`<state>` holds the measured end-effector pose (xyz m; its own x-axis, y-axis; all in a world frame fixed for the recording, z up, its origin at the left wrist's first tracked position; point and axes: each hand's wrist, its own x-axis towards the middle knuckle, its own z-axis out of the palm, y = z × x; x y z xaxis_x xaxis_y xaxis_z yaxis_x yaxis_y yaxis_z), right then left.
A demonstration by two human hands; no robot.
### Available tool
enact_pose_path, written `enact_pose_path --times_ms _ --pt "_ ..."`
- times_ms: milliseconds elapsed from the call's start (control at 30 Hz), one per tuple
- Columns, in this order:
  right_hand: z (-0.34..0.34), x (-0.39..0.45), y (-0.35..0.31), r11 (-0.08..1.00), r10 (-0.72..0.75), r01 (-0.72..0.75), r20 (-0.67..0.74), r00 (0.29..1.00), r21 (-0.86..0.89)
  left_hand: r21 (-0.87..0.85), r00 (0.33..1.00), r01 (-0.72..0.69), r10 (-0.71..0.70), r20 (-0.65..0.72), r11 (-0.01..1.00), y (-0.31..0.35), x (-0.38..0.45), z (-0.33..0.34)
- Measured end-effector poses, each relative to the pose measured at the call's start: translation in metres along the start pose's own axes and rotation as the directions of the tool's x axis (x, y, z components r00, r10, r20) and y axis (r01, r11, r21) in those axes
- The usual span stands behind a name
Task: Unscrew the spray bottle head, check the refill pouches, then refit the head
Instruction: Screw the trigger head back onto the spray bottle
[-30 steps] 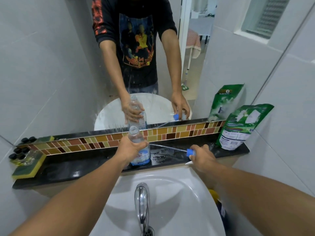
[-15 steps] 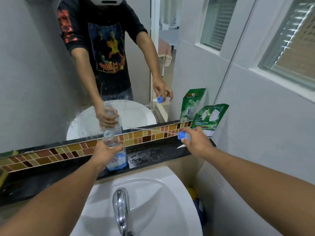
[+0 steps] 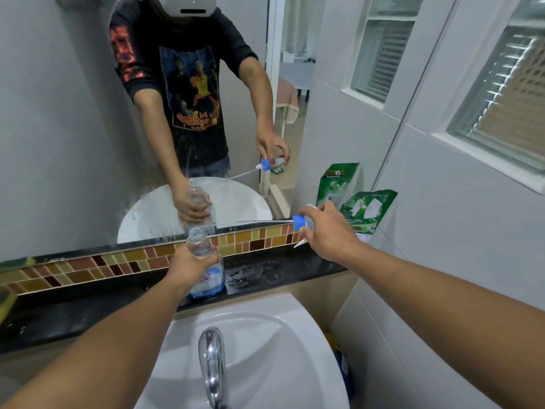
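A clear spray bottle (image 3: 206,278) with a blue label stands on the black ledge (image 3: 280,270), its neck open. My left hand (image 3: 191,264) grips it around the shoulder. My right hand (image 3: 327,231) holds the removed spray head (image 3: 299,222), blue collar facing left, with its thin dip tube (image 3: 253,222) stretching left in the air above the ledge. A green refill pouch (image 3: 367,214) leans against the wall at the ledge's right end, just beyond my right hand.
A white sink (image 3: 265,335) with a chrome tap (image 3: 212,361) lies below the ledge. The mirror (image 3: 73,128) behind reflects my arms and the pouch. Water drops wet the ledge beside the bottle. A yellow-green sponge (image 3: 6,302) sits far left.
My right hand has carried the spray head up and to the right, away from the bottle and towards the pouch. The camera has turned right. My left hand stays on the bottle.
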<state>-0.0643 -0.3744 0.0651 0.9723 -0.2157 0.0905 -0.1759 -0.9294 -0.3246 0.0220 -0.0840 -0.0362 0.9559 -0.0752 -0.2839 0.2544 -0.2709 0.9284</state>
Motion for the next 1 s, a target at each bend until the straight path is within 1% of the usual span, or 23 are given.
enact_pose_path --times_ms 133,300,433,833,900,1000 --pt "0.001 0.003 -0.005 0.999 -0.015 0.014 -0.004 1.0 -0.037 -0.009 1.0 0.012 -0.012 0.001 1.0 0.001 -0.002 -0.001" --pt "-0.007 0.006 -0.01 1.0 -0.028 0.027 -0.022 0.999 -0.01 -0.024 1.0 0.012 -0.012 0.008 1.0 0.001 -0.002 -0.002" --pt "-0.016 0.004 -0.017 0.999 -0.048 0.047 -0.026 0.999 -0.022 -0.011 1.0 0.005 -0.005 0.015 1.0 0.001 -0.002 -0.002" --pt "-0.022 0.001 -0.002 0.992 -0.079 0.075 -0.037 0.996 -0.105 -0.004 1.0 -0.023 0.023 0.019 1.0 0.0 -0.002 -0.002" --pt "-0.027 0.003 -0.008 0.985 -0.106 0.097 -0.053 0.993 -0.145 -0.003 0.999 -0.026 0.026 0.02 1.0 -0.001 -0.002 -0.003" --pt "-0.045 0.008 -0.027 0.958 -0.2 0.17 -0.116 0.973 -0.229 -0.007 0.999 -0.033 0.033 0.02 0.999 -0.001 -0.001 -0.003"
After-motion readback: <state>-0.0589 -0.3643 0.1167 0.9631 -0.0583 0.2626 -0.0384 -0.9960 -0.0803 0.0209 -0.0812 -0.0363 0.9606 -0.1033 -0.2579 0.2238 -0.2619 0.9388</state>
